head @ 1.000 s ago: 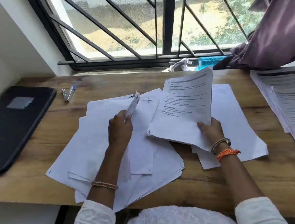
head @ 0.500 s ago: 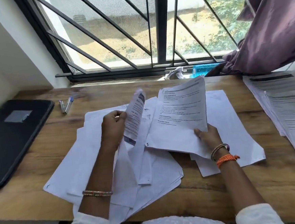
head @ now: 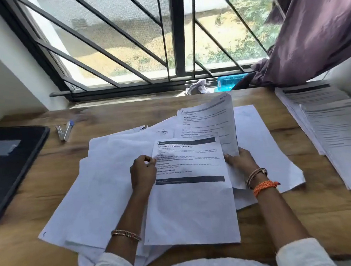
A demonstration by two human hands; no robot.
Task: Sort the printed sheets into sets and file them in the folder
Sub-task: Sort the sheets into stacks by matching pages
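Over the desk (head: 261, 226), the left hand (head: 143, 173) pinches a printed sheet (head: 191, 194) by its left edge; the right hand (head: 238, 159) grips another sheet (head: 209, 119) behind it. Blank-side sheets (head: 103, 191) lie beneath; the folder (head: 11, 164) sits closed, far left. Paper looks light and floppy, best held at edges. Small print is unreadable; the right fingers are hidden.

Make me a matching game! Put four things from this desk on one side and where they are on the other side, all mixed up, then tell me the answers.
Things:
1. black folder
2. pen
3. sheet with dark bands
4. stack of printed sheets

Places:
A. right edge of the desk
B. held up in the left hand
C. left edge of the desk
D. on the bare wood, just right of the folder

Pairs: 1-C, 2-D, 3-B, 4-A
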